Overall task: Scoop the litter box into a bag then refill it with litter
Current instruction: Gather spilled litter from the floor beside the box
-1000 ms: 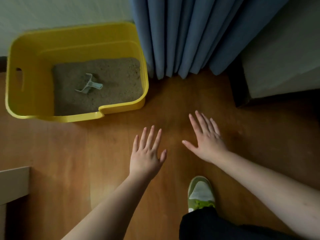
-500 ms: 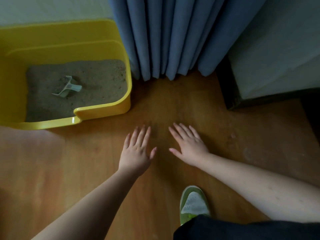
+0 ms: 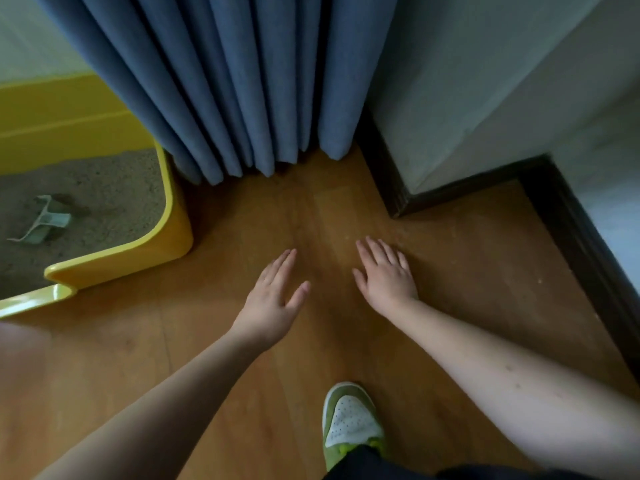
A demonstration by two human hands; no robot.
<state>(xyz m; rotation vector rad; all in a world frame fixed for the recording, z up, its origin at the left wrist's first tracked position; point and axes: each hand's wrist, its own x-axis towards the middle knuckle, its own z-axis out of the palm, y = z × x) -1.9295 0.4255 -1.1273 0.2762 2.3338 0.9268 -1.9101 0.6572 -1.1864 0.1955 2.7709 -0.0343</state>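
Both hands are seen stretched out, backs up, over a wooden floor (image 3: pixel 450 306). The left hand (image 3: pixel 273 299) and the right hand (image 3: pixel 386 277) are held flat with fingers straight and close together; nothing is gripped by either. The yellow litter box (image 3: pixel 166 244) is placed well to the left of the left hand, its corner nearest that hand. Sandy litter (image 3: pixel 104 199) is spread inside it, and a pale scoop (image 3: pixel 43 221) is left lying on the litter. Beyond the fingertips, a blue curtain (image 3: pixel 242 81) is hung down to the floor. Behind the right hand, a green-and-white shoe (image 3: pixel 349 420) is planted.
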